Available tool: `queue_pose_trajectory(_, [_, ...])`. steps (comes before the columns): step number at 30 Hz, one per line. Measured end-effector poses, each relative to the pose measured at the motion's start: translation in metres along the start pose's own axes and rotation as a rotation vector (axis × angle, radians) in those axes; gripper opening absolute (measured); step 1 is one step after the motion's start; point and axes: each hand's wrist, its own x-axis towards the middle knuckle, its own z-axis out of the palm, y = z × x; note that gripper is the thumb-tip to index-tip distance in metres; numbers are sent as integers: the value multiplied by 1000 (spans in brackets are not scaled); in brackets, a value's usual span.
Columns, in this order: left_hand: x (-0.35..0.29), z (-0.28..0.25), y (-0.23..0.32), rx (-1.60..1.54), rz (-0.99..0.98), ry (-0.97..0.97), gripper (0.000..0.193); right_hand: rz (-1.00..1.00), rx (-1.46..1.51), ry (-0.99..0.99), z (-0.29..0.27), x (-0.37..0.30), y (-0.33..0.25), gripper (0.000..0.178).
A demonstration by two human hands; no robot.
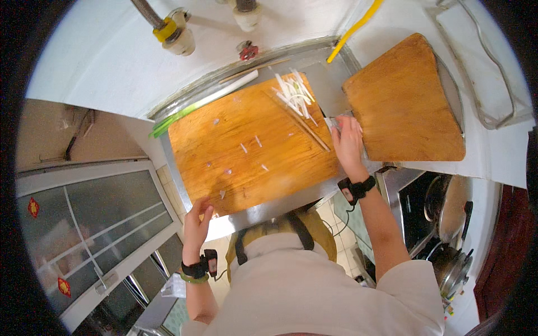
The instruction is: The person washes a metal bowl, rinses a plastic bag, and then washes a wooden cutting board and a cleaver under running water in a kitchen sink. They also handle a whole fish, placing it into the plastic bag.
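A large wooden cutting board point(218, 143) lies in front of me. At its far right is a pile of white scallion shreds point(296, 96), with thin brown sticks like chopsticks point(305, 127) slanting beside it. A few small white bits are scattered over the board. My right hand point(348, 143) is at the board's right edge, its fingers bent around a small greyish-white thing point(329, 123) that I cannot make out. By the near left corner, my left hand point(197, 218) is loosely curled, thumb apart, holding nothing visible. Behind the board lies a long scallion point(204, 102), green end left.
A second wooden board point(409, 106) stands to the right. A yellow hose point(356, 29) hangs at the back, near a red valve knob point(247, 51) on the wall. Pans point(451, 210) sit on the stove at lower right. A glass-panelled door point(101, 218) is at left.
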Motion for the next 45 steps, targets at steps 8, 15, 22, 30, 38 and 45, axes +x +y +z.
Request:
queue_pose_trajectory(8, [5,-7,-8,42,21,37,29,73,-76,-380,28,13,-56,26])
queue_pose_trajectory(15, [11,-4,-10,-67,15,7,31,32,21,-443,35,-9,-74,20])
queue_pose_trajectory(22, [44,37,68,-842,59,-105,33,-382,378,-582,-7,-32,-183,13])
queue_pose_trajectory(30, [50,15,39,-1151,-99,35,37,-51,277,-44,31,84,-99,61])
queue_pose_trajectory(38, [30,-1,22,-1174,-175,171,28,-50,-128,98,98,113,-68,72])
queue_pose_trajectory(45, [28,-3,11,-1184,-166,202,28,18,-170,41,102,130,-46,35])
